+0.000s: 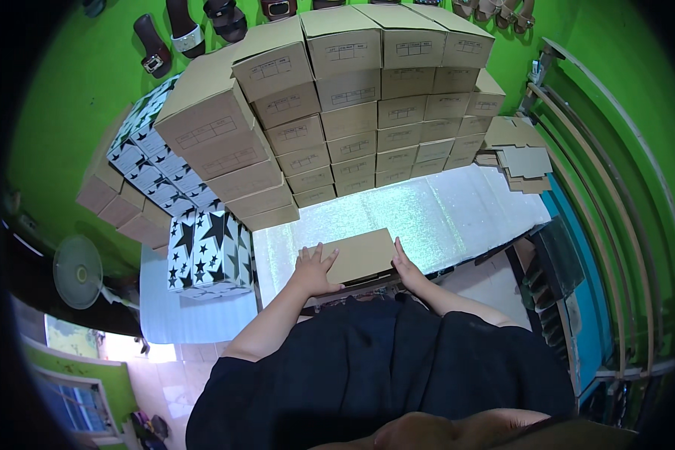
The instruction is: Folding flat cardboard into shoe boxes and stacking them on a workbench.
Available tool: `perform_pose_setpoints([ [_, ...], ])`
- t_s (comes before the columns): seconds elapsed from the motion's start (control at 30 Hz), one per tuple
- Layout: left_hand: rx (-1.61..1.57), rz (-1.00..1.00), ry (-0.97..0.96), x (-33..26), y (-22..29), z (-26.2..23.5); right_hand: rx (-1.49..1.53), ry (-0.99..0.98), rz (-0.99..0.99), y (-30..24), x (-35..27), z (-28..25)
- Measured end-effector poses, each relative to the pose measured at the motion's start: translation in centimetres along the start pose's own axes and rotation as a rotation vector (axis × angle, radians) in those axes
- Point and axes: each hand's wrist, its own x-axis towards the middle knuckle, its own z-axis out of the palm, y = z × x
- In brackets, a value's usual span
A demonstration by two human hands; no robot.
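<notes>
A closed brown cardboard box (360, 253) lies on the white table top, close in front of my body. My left hand (315, 271) rests over its left end, fingers spread on the lid and thumb near the front edge. At the right end, my right hand (407, 266) touches the side with its fingers stretched out and pointing up. The box sits between both hands, and its contents are hidden. Its near side shows a dark gap or shadow under the lid.
Brown boxes (349, 142) stand stacked along the table's far side. Star-patterned boxes (216, 251) are at the left, beside a fan (78, 271). Flattened cardboard (523, 161) lies far right, near a rack (604, 202). Sandals (186, 37) hang on the green wall.
</notes>
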Motion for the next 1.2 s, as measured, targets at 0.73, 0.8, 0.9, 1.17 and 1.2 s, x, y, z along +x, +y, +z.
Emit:
perform_pose_setpoints([
  [0.73, -0.012, 0.074, 0.283, -0.7, -1.4, 5.2, -0.059, 0.119, 0.149, 4.5, 1.5, -1.7],
  [0.8, -0.014, 0.065, 0.289, -0.7, -1.8, 5.4, -0.353, 0.121, 0.04, 4.0, 1.3, -2.4],
  [0.9, -0.033, 0.059, 0.301, -1.1, -2.6, 5.6, -0.909, 0.062, -0.036, 0.8, 0.7, -2.1],
  [1.17, -0.107, 0.068, 0.335, -2.0, -5.5, 6.9, -1.069, -0.057, -0.441, -6.4, 2.8, -2.6],
  [1.2, -0.134, 0.091, 0.348, -2.1, -6.1, 7.1, -1.078, -0.099, -0.478, -7.8, 2.7, -2.6],
])
